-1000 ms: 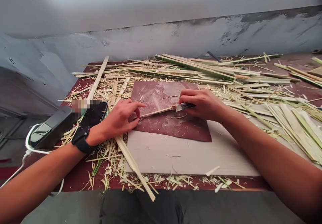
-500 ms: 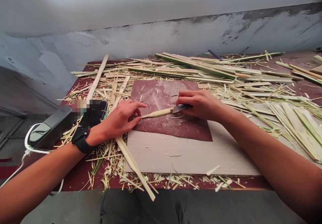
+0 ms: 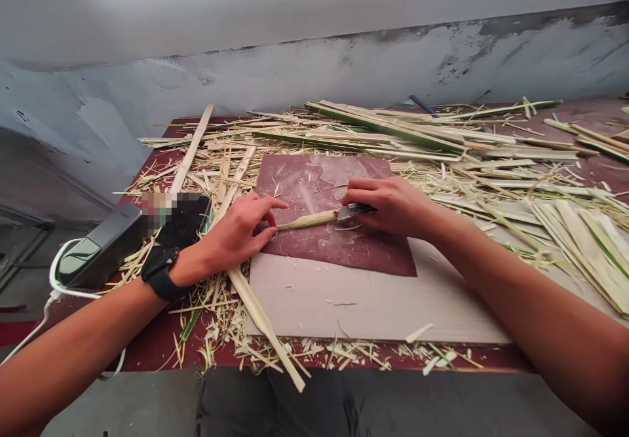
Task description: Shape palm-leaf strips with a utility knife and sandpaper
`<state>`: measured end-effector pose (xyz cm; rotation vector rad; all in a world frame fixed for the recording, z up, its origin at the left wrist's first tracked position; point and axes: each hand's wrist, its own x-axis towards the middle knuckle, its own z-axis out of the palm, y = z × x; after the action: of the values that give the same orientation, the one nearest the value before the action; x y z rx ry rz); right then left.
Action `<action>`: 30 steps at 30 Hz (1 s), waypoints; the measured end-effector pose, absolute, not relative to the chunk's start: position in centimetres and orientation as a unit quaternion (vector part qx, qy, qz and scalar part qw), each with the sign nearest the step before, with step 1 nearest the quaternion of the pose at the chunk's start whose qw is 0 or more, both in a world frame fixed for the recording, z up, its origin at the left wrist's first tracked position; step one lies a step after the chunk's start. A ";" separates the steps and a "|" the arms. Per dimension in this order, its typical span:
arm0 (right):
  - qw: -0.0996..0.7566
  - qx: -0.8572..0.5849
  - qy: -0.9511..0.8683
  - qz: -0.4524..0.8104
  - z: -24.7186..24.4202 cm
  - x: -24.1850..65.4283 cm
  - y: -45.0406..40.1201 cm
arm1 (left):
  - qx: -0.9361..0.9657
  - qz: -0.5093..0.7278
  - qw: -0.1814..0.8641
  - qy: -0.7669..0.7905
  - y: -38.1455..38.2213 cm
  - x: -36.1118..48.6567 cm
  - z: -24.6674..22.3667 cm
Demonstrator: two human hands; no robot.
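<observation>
My left hand point(image 3: 248, 224) pinches the narrow left end of a pale bamboo strip point(image 3: 309, 219) between thumb and finger. The strip lies across a dark red sheet point(image 3: 314, 250), its wider end toward the right. My right hand point(image 3: 386, 204) is closed around a utility knife point(image 3: 351, 210); most of its handle is hidden in the fingers. The blade touches or lies right beside the strip's right end; I cannot tell which. Under the red sheet is a light board point(image 3: 314, 306) with thin shavings on it.
Long green and pale strips point(image 3: 388, 129) are heaped at the back, and flat slats point(image 3: 580, 247) lie at the right. A phone point(image 3: 184, 219) and a black box with a white cable point(image 3: 101, 244) sit at the left. One long slat point(image 3: 268, 329) overhangs the front edge.
Almost nothing differs. Both hands, the knife and the strip keep their places; the whole view has shifted very slightly.
</observation>
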<state>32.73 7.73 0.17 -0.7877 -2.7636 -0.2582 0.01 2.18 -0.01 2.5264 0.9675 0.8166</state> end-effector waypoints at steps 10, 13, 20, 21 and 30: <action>0.197 -0.242 -0.946 -0.090 0.8 32.3 7.0 | 0.892 0.293 0.122 0.324 2.3 -0.2 -0.1; 0.196 -0.240 -0.948 -0.077 0.7 32.3 7.0 | 0.895 0.286 0.120 0.322 2.3 -0.1 0.0; 0.173 -0.243 -0.953 -0.060 0.6 32.3 7.0 | 0.895 0.278 0.138 0.320 2.2 0.0 0.1; 0.168 -0.241 -0.954 -0.057 0.6 32.3 7.0 | 0.895 0.276 0.140 0.321 2.2 0.0 0.1; 0.170 -0.238 -0.953 -0.083 0.6 32.0 6.8 | 0.907 0.258 0.120 0.310 1.9 0.1 0.5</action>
<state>31.97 6.80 0.61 -0.6759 -2.7074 -0.2357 0.06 1.93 0.49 2.6513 0.9060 0.7550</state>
